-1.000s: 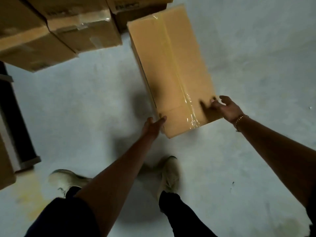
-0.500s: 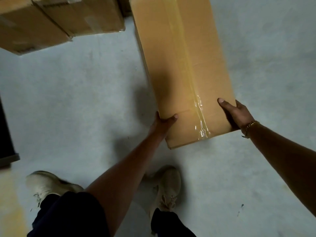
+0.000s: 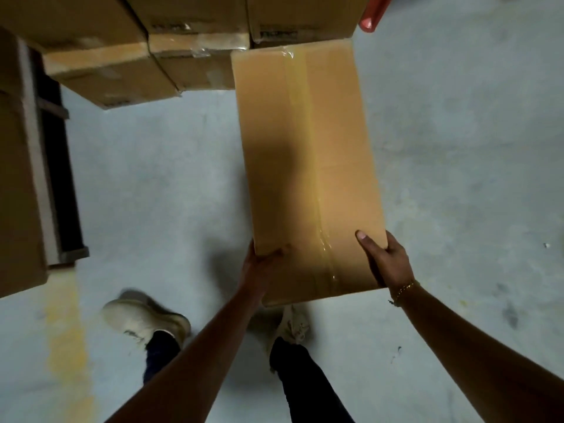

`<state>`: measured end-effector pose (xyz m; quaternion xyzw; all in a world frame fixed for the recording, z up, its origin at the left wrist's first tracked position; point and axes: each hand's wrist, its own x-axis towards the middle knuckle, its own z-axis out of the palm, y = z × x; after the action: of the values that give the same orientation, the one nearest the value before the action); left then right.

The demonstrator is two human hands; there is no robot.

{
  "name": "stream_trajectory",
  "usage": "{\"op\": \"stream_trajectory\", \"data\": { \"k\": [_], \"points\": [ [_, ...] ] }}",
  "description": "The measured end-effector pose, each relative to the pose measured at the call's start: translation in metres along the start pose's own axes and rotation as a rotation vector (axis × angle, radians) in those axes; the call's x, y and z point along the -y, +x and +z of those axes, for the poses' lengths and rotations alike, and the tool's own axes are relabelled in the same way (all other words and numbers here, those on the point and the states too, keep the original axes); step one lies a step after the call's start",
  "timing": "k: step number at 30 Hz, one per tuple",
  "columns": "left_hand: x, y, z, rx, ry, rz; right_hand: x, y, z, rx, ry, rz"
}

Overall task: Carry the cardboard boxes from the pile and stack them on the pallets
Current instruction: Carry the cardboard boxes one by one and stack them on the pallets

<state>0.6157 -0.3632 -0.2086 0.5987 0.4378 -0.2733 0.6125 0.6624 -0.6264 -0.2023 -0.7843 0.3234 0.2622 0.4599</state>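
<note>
Seven cardboard boxes are counted: one long box (image 3: pixel 305 166) at the centre, five piled boxes (image 3: pixel 116 77) from 10 to 12 o'clock, and one side box (image 3: pixel 15 178) at 9 o'clock. Two hands are seen, the left hand (image 3: pixel 262 267) and the right hand (image 3: pixel 387 261). Two shoes (image 3: pixel 143 319) are counted towards 6 and 7 o'clock, one bracelet (image 3: pixel 403 290), and one red object (image 3: pixel 370 16) at 1 o'clock.
</note>
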Motion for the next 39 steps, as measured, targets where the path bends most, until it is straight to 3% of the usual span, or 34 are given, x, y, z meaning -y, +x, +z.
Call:
{"op": "stream_trajectory", "data": {
  "k": [11,21,26,39],
  "points": [
    [-0.053,-0.213,-0.188,0.009,-0.122,0.049,0.129,-0.250,0.037,0.127,0.016,-0.033],
    [-0.073,-0.329,-0.422,-0.109,-0.228,0.185,0.236,-0.431,0.167,0.200,-0.014,-0.214],
    [-0.078,-0.404,-0.527,-0.248,-0.192,0.288,0.278,-0.515,0.234,0.265,-0.046,-0.320],
    [-0.049,-0.507,-0.709,-0.478,-0.367,0.356,0.369,-0.652,0.383,0.527,-0.157,-0.511]
  ]
}}
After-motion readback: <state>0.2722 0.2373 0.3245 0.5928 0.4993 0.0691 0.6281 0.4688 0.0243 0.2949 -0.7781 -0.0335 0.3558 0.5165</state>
